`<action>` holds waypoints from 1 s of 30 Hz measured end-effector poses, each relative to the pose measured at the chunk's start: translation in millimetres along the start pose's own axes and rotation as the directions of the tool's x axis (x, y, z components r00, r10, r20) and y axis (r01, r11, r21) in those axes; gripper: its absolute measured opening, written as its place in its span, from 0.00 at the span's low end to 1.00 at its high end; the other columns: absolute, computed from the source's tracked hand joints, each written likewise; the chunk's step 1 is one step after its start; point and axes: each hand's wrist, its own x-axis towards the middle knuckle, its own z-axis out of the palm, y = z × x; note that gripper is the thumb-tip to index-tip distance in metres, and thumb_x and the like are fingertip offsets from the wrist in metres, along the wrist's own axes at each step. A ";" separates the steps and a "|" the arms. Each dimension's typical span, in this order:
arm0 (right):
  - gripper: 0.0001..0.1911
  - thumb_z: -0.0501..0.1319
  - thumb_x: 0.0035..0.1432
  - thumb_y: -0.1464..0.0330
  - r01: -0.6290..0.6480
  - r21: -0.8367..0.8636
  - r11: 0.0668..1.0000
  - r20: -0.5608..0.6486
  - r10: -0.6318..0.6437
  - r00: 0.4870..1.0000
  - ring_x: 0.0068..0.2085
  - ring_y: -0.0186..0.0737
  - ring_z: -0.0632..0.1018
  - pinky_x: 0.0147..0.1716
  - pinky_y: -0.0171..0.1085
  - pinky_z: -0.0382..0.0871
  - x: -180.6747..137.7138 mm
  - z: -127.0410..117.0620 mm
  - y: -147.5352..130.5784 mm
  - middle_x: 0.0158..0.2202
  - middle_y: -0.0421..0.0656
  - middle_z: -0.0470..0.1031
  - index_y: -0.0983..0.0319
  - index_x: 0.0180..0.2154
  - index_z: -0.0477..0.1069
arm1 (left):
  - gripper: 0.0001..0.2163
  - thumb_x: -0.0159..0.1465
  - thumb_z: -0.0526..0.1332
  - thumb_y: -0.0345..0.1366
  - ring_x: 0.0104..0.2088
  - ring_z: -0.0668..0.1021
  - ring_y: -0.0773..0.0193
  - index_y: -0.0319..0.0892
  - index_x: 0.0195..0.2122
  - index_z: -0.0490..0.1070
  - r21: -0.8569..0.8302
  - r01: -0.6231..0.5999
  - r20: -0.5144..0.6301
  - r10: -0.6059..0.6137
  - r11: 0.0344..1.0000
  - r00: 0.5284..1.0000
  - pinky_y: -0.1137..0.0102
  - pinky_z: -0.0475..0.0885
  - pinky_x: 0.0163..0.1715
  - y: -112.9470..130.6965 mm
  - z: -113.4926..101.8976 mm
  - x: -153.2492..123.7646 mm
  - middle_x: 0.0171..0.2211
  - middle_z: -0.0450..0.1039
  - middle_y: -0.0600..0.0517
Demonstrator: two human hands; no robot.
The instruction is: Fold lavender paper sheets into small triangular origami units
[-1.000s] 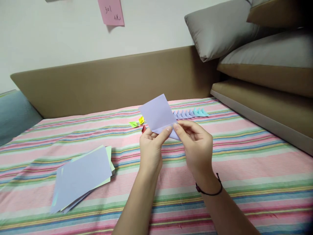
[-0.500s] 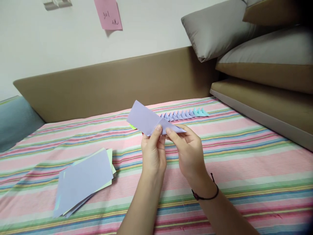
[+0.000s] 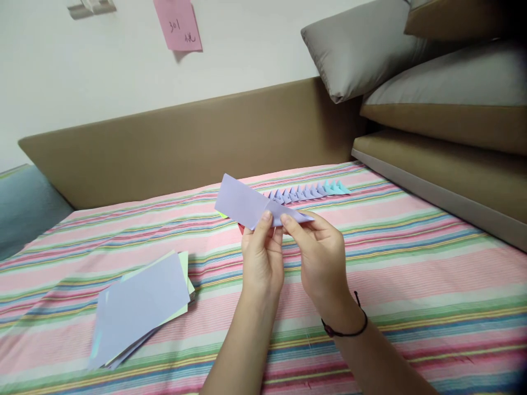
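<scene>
Between both hands I hold a strip of purple paper (image 3: 242, 200), with a crease near its middle and its right half folded over toward a point. My left hand (image 3: 263, 249) pinches the lower edge by the crease, thumb on top. Closed on the folded right part is my right hand (image 3: 323, 255), its thumb pressed on the flap and its fingers behind. Beyond the paper lies a row of small folded paper pieces (image 3: 304, 192), purple and then turquoise at the right end. Bits of red paper (image 3: 241, 228) and yellow-green paper (image 3: 222, 215) peek out from behind the strip.
A loose stack of purple and pale green paper sheets (image 3: 144, 307) lies at left on the striped cloth (image 3: 391, 280). A brown padded board (image 3: 177, 148) runs along the back. Grey and brown cushions (image 3: 444, 82) pile up at right; a blue cushion (image 3: 31, 211) sits far left.
The strip's left half has tipped slightly downward, and both hands keep their pinch on it. The view has shifted a little.
</scene>
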 end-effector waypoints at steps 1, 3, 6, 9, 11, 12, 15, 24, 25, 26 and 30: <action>0.04 0.66 0.51 0.67 0.018 -0.017 1.000 -0.002 -0.018 1.000 0.34 0.37 0.79 0.37 0.39 0.75 0.1 -0.3 0.0 0.30 0.40 0.78 0.60 0.31 0.75 | 0.10 0.54 0.67 0.30 0.39 0.78 0.68 0.40 0.38 0.74 -0.001 0.008 0.010 -0.008 1.000 1.000 0.74 0.72 0.43 -0.2 -0.1 -0.2 0.36 0.78 0.51; 0.04 0.66 0.51 0.67 0.040 -0.036 0.999 0.007 -0.040 0.999 0.33 0.38 0.79 0.37 0.39 0.75 0.2 -0.5 -0.2 0.29 0.40 0.78 0.60 0.31 0.75 | 0.11 0.53 0.68 0.32 0.40 0.78 0.67 0.40 0.38 0.74 -0.005 0.015 0.030 -0.015 1.000 0.999 0.73 0.71 0.45 -0.4 -0.4 -0.7 0.36 0.77 0.51; 0.04 0.66 0.50 0.68 0.028 -0.040 0.999 0.054 -0.026 0.998 0.34 0.39 0.79 0.38 0.40 0.75 -0.2 0.0 -1.3 0.30 0.40 0.79 0.59 0.31 0.76 | 0.12 0.51 0.69 0.34 0.41 0.78 0.66 0.41 0.37 0.74 -0.009 0.015 0.028 -0.015 1.000 0.999 0.72 0.70 0.46 0.0 -0.4 -1.5 0.36 0.77 0.52; 0.04 0.67 0.50 0.68 0.002 -0.036 0.999 0.090 0.001 0.996 0.36 0.40 0.80 0.40 0.40 0.75 -1.0 0.8 -2.4 0.32 0.40 0.80 0.59 0.32 0.76 | 0.09 0.50 0.69 0.33 0.40 0.78 0.66 0.41 0.34 0.75 -0.014 0.021 -0.010 -0.021 1.000 1.000 0.73 0.69 0.46 1.3 0.6 -2.4 0.33 0.76 0.53; 0.04 0.67 0.50 0.69 -0.002 -0.032 0.999 0.091 0.005 0.996 0.37 0.40 0.80 0.40 0.39 0.75 -1.5 1.1 -2.6 0.33 0.40 0.80 0.59 0.32 0.77 | 0.08 0.51 0.69 0.32 0.39 0.77 0.67 0.41 0.32 0.75 -0.017 0.012 -0.024 -0.012 1.000 1.000 0.73 0.69 0.45 1.9 1.4 -2.7 0.32 0.76 0.54; 0.04 0.67 0.50 0.69 -0.002 -0.030 1.000 0.089 0.004 0.996 0.37 0.40 0.80 0.39 0.39 0.75 -1.6 1.2 -2.5 0.34 0.40 0.80 0.59 0.32 0.77 | 0.08 0.51 0.69 0.32 0.38 0.77 0.68 0.41 0.32 0.75 -0.021 0.006 -0.025 -0.007 1.000 1.000 0.73 0.69 0.45 2.1 1.8 -2.9 0.32 0.76 0.54; 0.04 0.67 0.50 0.70 -0.007 -0.012 1.000 0.089 0.008 0.996 0.37 0.38 0.80 0.39 0.37 0.75 -1.7 1.0 -1.4 0.34 0.40 0.80 0.59 0.32 0.77 | 0.07 0.51 0.69 0.31 0.36 0.77 0.69 0.40 0.32 0.75 -0.040 -0.004 -0.025 0.003 0.999 1.000 0.73 0.69 0.43 1.9 2.1 -3.2 0.31 0.76 0.55; 0.06 0.67 0.50 0.69 -0.095 0.057 0.994 0.133 0.087 0.987 0.39 0.39 0.79 0.43 0.39 0.74 0.6 -1.1 7.8 0.35 0.41 0.80 0.60 0.34 0.77 | 0.08 0.49 0.70 0.30 0.33 0.78 0.70 0.38 0.31 0.76 0.005 -0.024 -0.107 0.024 1.000 0.994 0.75 0.71 0.39 1.5 0.8 -2.5 0.30 0.76 0.54; 0.07 0.68 0.50 0.69 -0.113 0.073 0.991 0.137 0.102 0.985 0.39 0.39 0.79 0.43 0.39 0.73 1.0 -1.3 9.0 0.35 0.42 0.80 0.61 0.34 0.77 | 0.08 0.49 0.70 0.30 0.32 0.78 0.70 0.38 0.30 0.76 0.004 -0.022 -0.115 0.022 1.000 0.993 0.75 0.71 0.39 1.2 0.7 -2.1 0.30 0.76 0.54; 0.07 0.68 0.50 0.69 -0.133 0.090 0.987 0.140 0.120 0.983 0.39 0.39 0.79 0.44 0.39 0.73 1.3 -1.4 10.1 0.35 0.42 0.80 0.61 0.34 0.77 | 0.08 0.49 0.70 0.29 0.32 0.77 0.71 0.37 0.30 0.76 0.003 -0.019 -0.123 0.019 1.000 0.992 0.75 0.71 0.38 0.9 0.7 -1.8 0.30 0.76 0.54; 0.08 0.69 0.49 0.69 -0.197 0.130 0.972 0.132 0.180 0.975 0.41 0.40 0.79 0.46 0.41 0.72 2.2 -1.9 12.4 0.36 0.42 0.80 0.61 0.35 0.77 | 0.08 0.49 0.70 0.29 0.32 0.77 0.70 0.36 0.30 0.76 -0.002 -0.009 -0.154 0.008 1.000 0.988 0.75 0.72 0.37 -0.5 0.8 -1.3 0.30 0.76 0.52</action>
